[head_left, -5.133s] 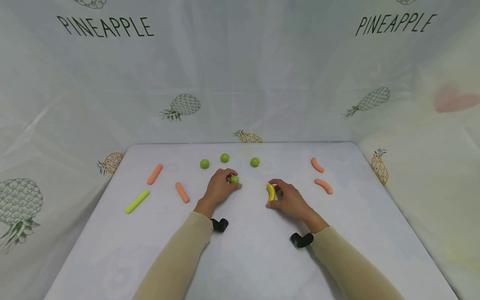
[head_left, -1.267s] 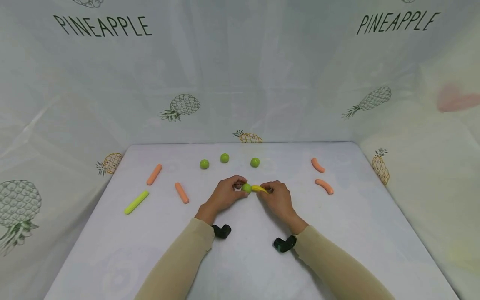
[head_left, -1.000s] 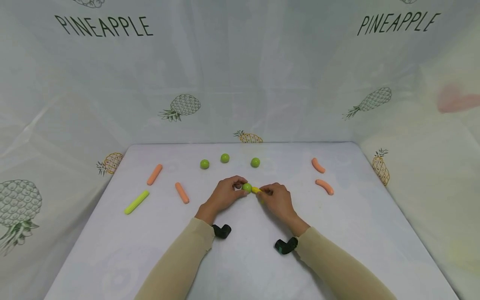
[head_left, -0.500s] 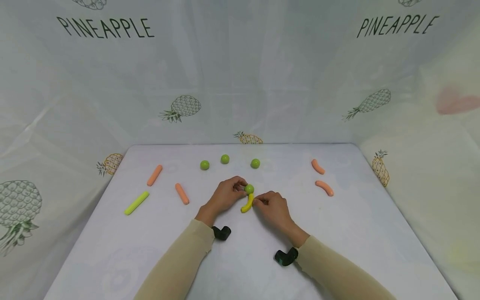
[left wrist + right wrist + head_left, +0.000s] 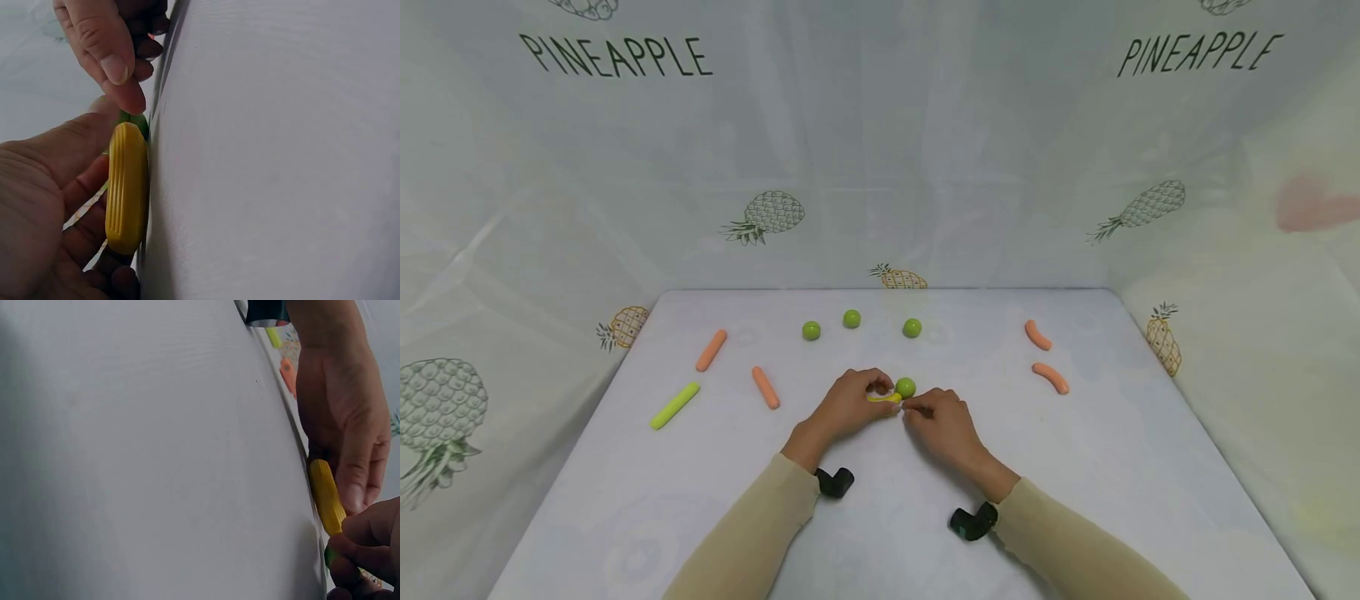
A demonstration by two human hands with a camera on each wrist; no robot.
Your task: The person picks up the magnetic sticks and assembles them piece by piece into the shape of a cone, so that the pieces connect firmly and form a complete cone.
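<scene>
A small yellow banana [image 5: 886, 398] lies on the white table between the thumb and fingers of my left hand [image 5: 848, 402], which grips it along its length. The left wrist view shows the ridged side of the banana [image 5: 127, 187] facing out, low over the table. Its right end sits right at a small green ball [image 5: 906, 387], partly hidden in both wrist views. My right hand [image 5: 947, 423] has thumb and index fingertips together close by that end. In the right wrist view the right fingertips [image 5: 350, 547] overlap the banana's tip.
Behind the hands are more green balls [image 5: 852, 319]. Orange sticks [image 5: 765, 387] and a yellow-green stick [image 5: 675, 406] lie at left, curved orange pieces [image 5: 1050, 377] at right. A pineapple-print cloth [image 5: 880, 167] rises behind the table.
The left hand has let go of the green ball and now grips the banana. The banana has swung from pointing toward me to lying crosswise, left of the ball. The right hand has hardly moved.
</scene>
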